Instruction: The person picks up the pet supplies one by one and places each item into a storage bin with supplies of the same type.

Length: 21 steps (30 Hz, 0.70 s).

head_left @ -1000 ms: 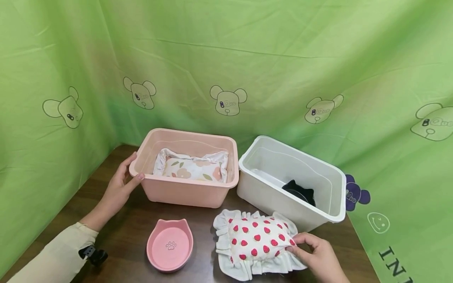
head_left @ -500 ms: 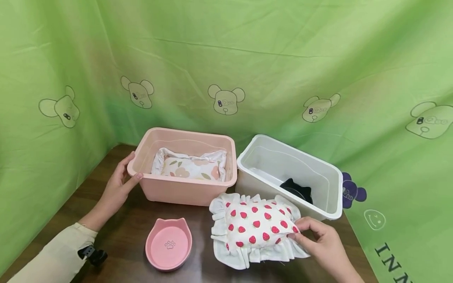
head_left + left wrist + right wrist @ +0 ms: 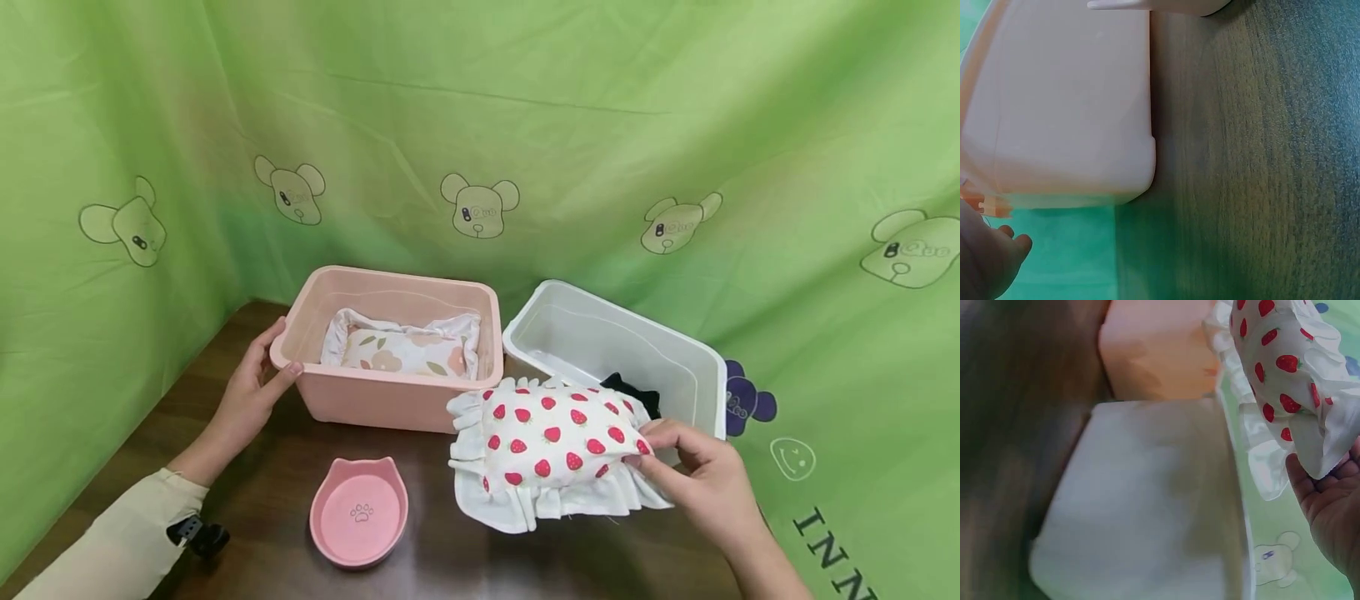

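Note:
My right hand (image 3: 701, 475) pinches the right edge of a small white pillow (image 3: 555, 446) with red strawberries and a ruffled border. The pillow is raised off the table and overlaps the front of the white bin (image 3: 622, 321) in the head view. In the right wrist view, the strawberry pillow (image 3: 1285, 369) hangs from my fingers above the bin's rim. My left hand (image 3: 251, 387) grips the left front corner of the pink bin (image 3: 382, 404), thumb on the front of the rim, fingers along the side. A floral pillow (image 3: 405, 350) with a white frill lies inside the pink bin.
A pink cat-eared bowl (image 3: 360, 512) with a paw print sits on the brown wooden table (image 3: 262, 517), in front of the pink bin. Inside the white bin is a black cat-eared bowl (image 3: 630, 393), partly hidden by the strawberry pillow. Green printed cloth (image 3: 480, 100) hangs behind the bins.
My right hand has lifted the strawberry pillow up and away from me, from the table in front of the white bin to over its front edge. My left hand stays on the pink bin.

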Motion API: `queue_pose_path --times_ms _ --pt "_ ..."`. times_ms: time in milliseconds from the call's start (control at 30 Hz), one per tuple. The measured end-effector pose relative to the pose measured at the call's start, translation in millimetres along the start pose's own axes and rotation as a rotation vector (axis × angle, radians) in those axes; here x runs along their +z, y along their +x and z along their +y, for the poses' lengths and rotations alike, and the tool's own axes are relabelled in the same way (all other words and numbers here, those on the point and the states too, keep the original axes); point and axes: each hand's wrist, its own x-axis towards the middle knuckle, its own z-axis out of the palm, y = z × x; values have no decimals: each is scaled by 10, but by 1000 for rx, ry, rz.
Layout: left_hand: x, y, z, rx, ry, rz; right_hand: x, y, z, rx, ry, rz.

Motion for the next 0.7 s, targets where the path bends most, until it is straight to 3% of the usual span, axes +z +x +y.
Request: queue_pose_path --times_ms 400,700 --pt "10 5 15 -13 16 -7 -60 341 -222 -24 11 74" --pt "16 -13 11 -10 3 -3 48 611 -308 43 -57 122"
